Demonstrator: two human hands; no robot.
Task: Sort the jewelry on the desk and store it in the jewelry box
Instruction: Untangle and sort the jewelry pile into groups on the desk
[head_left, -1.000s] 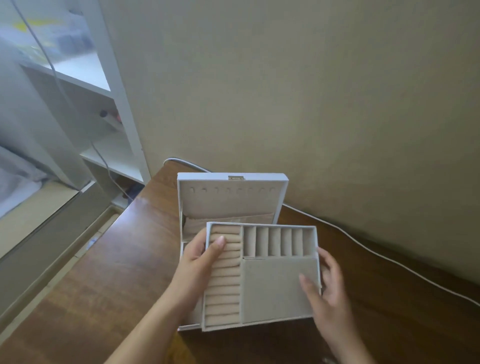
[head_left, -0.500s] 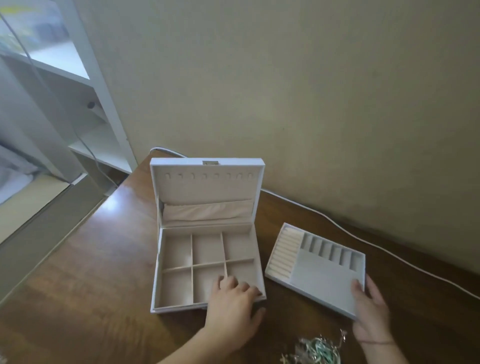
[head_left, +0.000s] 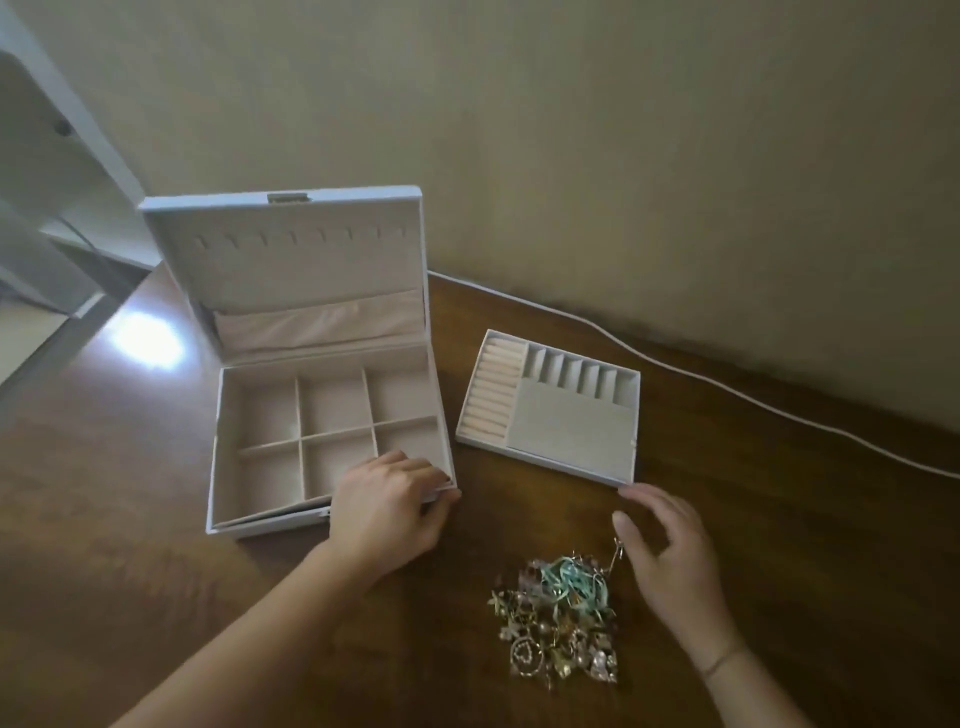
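A white jewelry box stands open on the wooden desk, its lid upright and its beige base split into several empty compartments. My left hand grips the box's front right corner, fingers curled over the rim. The box's removable tray, with ring rolls and slots, lies flat on the desk to the right of the box. My right hand hovers open just in front of the tray, touching nothing. A tangled pile of gold jewelry with a teal ribbon lies on the desk between my hands, near the front.
A white cable runs along the desk by the beige wall behind the tray. A white shelf unit stands at the far left, beyond the desk's left edge. Bare wood lies left of the box.
The tray was lifted off the box and set on the desk to its right. My right hand has let go of it; my left hand moved to the box's front corner. The view tilted down, revealing the jewelry pile.
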